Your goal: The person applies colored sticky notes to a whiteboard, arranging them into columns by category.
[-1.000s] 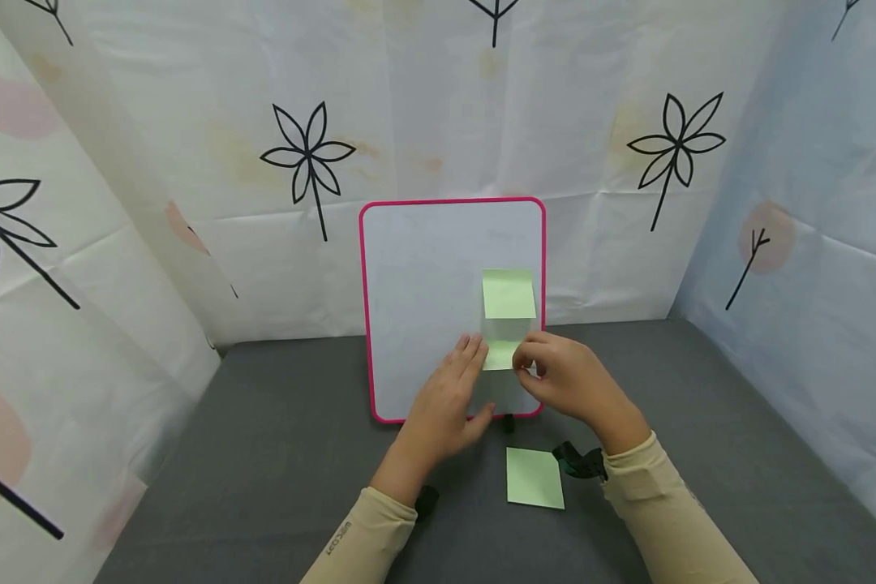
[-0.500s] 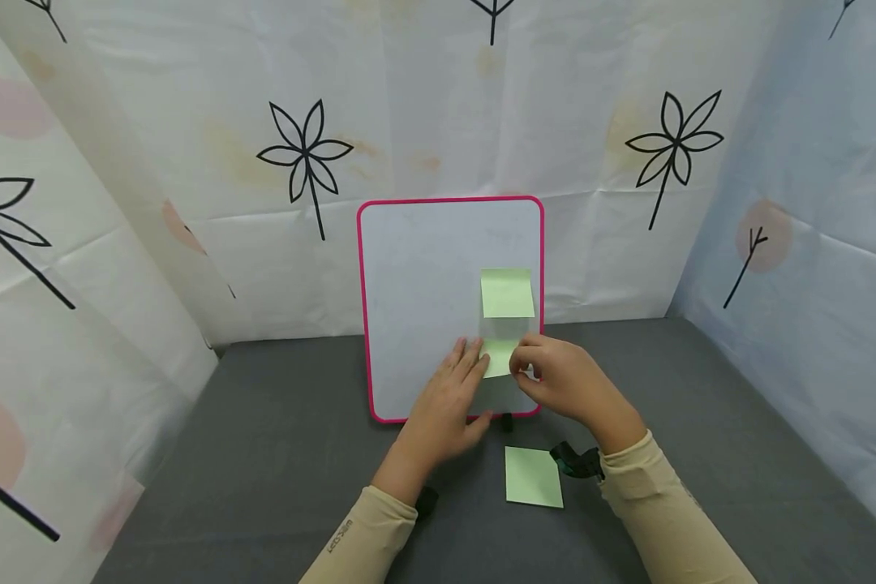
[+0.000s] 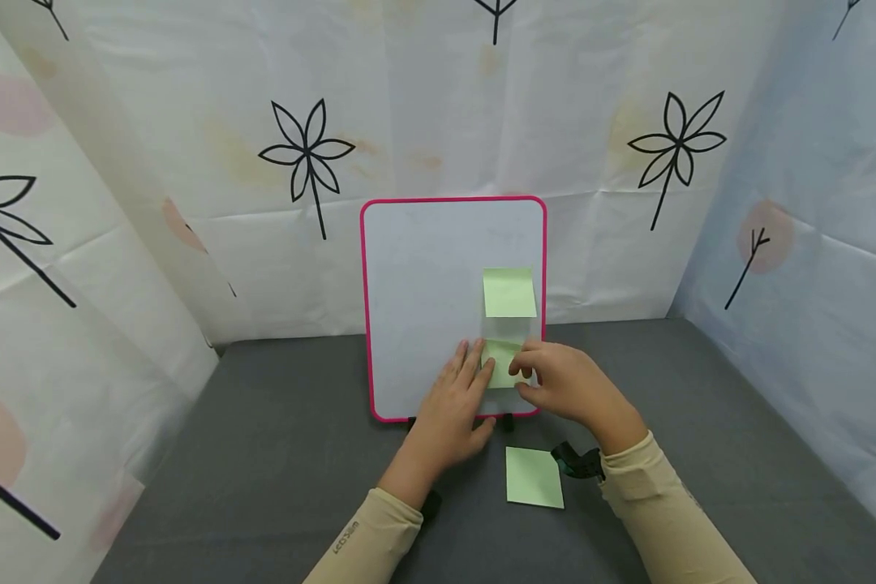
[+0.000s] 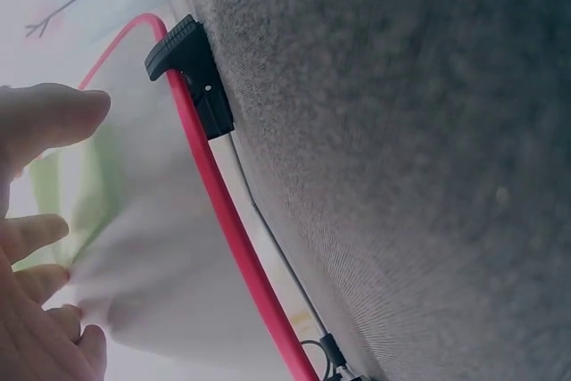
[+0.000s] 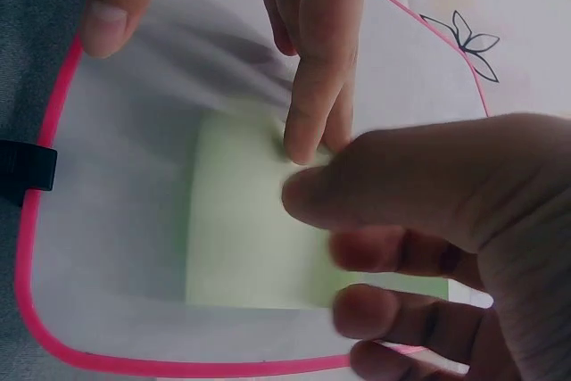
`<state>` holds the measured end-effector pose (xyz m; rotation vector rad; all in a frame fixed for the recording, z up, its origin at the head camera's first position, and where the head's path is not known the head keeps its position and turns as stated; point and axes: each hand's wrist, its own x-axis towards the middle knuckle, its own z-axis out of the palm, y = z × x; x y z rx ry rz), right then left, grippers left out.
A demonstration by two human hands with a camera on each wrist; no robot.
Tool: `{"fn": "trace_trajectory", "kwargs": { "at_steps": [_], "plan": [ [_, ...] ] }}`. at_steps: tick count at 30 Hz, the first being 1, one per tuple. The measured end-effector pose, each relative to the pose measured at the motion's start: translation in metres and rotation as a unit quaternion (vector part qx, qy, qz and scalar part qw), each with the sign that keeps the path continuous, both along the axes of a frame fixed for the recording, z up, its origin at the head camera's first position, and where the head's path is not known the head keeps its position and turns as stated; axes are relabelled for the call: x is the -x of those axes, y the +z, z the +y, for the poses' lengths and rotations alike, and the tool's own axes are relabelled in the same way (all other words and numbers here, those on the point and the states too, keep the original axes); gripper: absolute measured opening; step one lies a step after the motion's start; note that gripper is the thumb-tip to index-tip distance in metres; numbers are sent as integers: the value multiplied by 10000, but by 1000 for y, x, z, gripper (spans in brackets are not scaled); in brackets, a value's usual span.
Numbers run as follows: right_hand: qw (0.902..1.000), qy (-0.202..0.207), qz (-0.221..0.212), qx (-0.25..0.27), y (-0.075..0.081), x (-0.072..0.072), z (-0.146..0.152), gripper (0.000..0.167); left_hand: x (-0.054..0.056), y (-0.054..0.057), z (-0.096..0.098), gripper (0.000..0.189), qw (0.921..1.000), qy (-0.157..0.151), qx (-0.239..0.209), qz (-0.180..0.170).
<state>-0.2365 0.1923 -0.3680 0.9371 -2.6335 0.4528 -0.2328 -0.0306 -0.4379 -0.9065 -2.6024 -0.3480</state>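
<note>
Pale-green square paper note (image 3: pixel 503 375) on near right of pink-framed whiteboard (image 3: pixel 423 284). Left hand (image 3: pixel 448 405) ungripping, straight fingers against note; right hand (image 3: pixel 573 381) released, loosely bent. Advisable: left fingers steady, right smoothing far edge flat.

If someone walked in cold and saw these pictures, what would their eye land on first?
Probably the pink-rimmed whiteboard, standing on the grey table before a backdrop of black line-drawn flowers. Next, the pale green upper note on its right side and the lower note beneath, with the left hand and right hand at it. A third green note lies on the table in front.
</note>
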Motion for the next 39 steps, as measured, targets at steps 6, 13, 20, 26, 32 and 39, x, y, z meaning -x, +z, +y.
{"fn": "trace_trajectory", "kwargs": {
  "at_steps": [6,13,20,26,32,39],
  "plan": [
    [9997,-93,-232,-72,-3,1,-1,19,-1,0,2,86,9999,8,54,-139],
    [9992,-281,-225,-200,-8,5,-4,51,-3,0,3,88,9998,43,12,-181],
    [9991,-326,-93,-265,-13,7,-8,58,-4,2,3,88,9998,76,31,-205],
    [9993,-301,91,-209,-17,9,-8,59,-5,3,3,87,9999,45,58,-80],
    [9996,-227,106,-129,-19,10,-10,60,-5,4,3,87,9999,43,45,-141],
    [9997,-188,99,-102,-19,10,-11,60,-6,4,3,88,9996,82,80,-268]
  ]
}}
